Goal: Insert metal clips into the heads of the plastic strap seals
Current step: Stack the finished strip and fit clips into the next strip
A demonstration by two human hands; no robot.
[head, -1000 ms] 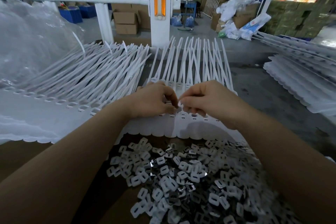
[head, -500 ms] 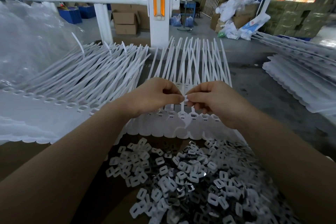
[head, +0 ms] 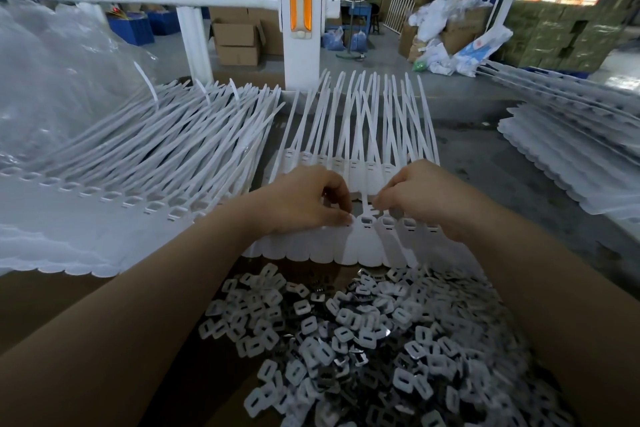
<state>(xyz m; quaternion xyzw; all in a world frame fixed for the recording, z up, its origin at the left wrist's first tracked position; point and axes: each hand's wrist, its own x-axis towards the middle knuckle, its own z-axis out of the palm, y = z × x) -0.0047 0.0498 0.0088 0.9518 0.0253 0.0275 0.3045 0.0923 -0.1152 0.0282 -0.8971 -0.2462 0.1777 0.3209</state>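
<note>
The work surface is a brown cardboard sheet [head: 41, 309] inside a factory hall, bounded at the far side by a white railing post [head: 300, 28] with an orange reflector; cartons and sacks stand on the floor beyond. A strip of white plastic strap seals [head: 360, 246] lies across the middle of the surface, tag ends toward the person and tails fanned away toward the post. A second strip of seals [head: 138, 163] lies to the left, and further stacked strips [head: 568, 156] rest well apart to the right. A loose heap of metal clips [head: 363, 340] mixed with pale plastic pieces covers the near part of the cardboard. The left hand [head: 304, 201] is curled over the row of seal heads, fingertips pressing at the head just left of centre. The right hand [head: 419, 196] is likewise curled, fingertips pinching at the strap just above an open seal head [head: 366, 221]. Whether either hand holds a clip cannot be determined; the fingertips hide it. Judged step: seating a clip into one head of the row. The next move calls for aligning a clip squarely with the open slot, pressing it fully home, then indexing to the adjacent head.
</note>
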